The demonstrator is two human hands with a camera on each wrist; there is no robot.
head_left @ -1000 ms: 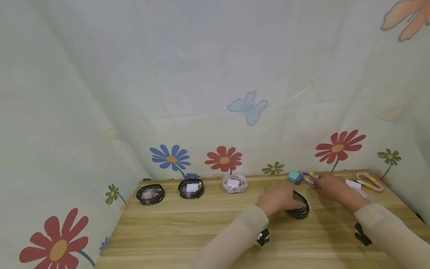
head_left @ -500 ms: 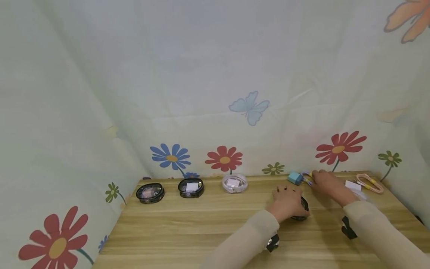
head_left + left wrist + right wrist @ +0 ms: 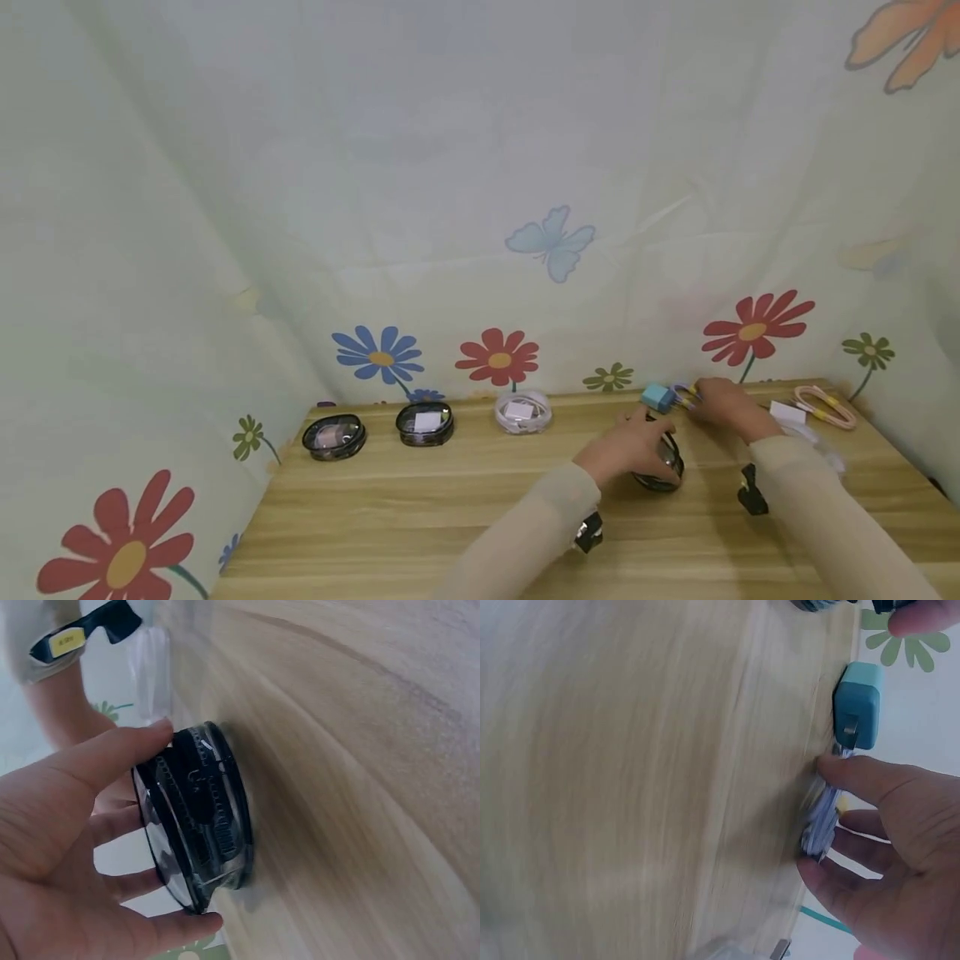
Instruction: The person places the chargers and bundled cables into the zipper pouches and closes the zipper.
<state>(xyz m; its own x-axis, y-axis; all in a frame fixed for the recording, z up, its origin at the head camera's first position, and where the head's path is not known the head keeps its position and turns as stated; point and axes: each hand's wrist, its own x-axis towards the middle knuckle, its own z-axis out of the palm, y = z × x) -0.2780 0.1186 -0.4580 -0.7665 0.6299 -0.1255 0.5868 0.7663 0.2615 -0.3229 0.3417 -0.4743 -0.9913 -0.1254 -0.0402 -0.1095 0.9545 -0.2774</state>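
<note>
My left hand (image 3: 622,450) holds a small oval zip pouch (image 3: 202,817) with black edging, thumb on one side and fingers round the other. In the left wrist view the pouch's zipper side faces the camera and its base is at the wooden table. Farther right, my right hand (image 3: 735,410) grips a bundled purple charging cable (image 3: 821,825) at the table's back edge, thumb at one end and fingertips at the other. A teal charger plug (image 3: 859,705) lies just beyond the thumb, joined to the cable end.
To the left stand a clear round case with a white cable (image 3: 522,414) and two black-edged pouches, one with a white plug (image 3: 425,423), one with a pinkish plug (image 3: 333,437). Right of my hands lie a white charger (image 3: 787,412) and a pink cable (image 3: 825,407). A flowered curtain (image 3: 450,250) hangs behind.
My left hand has closed round the pouch, which is now slightly tilted. My right hand has shifted a little left along the purple cable, toward the teal plug.
</note>
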